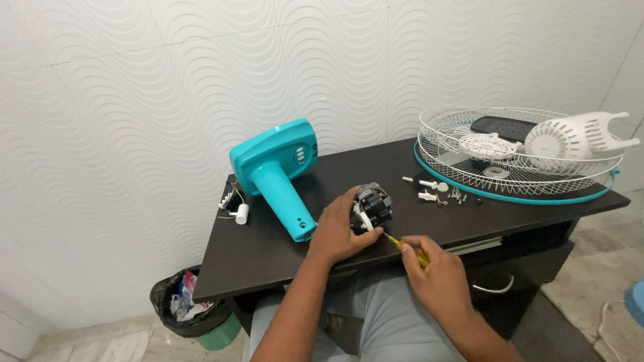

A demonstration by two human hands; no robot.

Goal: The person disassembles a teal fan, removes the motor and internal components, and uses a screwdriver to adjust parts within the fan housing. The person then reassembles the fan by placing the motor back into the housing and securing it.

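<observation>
My left hand (335, 231) grips a small black and silver fan motor (373, 206) near the front edge of a dark desk (268, 251). My right hand (433, 268) holds a yellow-handled screwdriver (406, 247), its tip touching the motor's lower side. A turquoise fan base with its neck (275, 173) lies tilted just left of the motor. Loose wires and a white capacitor (236, 209) trail from it at the left.
A white wire fan guard with a turquoise rim (516, 157) lies at the desk's right, holding a white motor cover (577, 137) and a dark blade. Small white knobs and screws (443, 193) lie before it. A black bin with a green base (191, 305) stands below left.
</observation>
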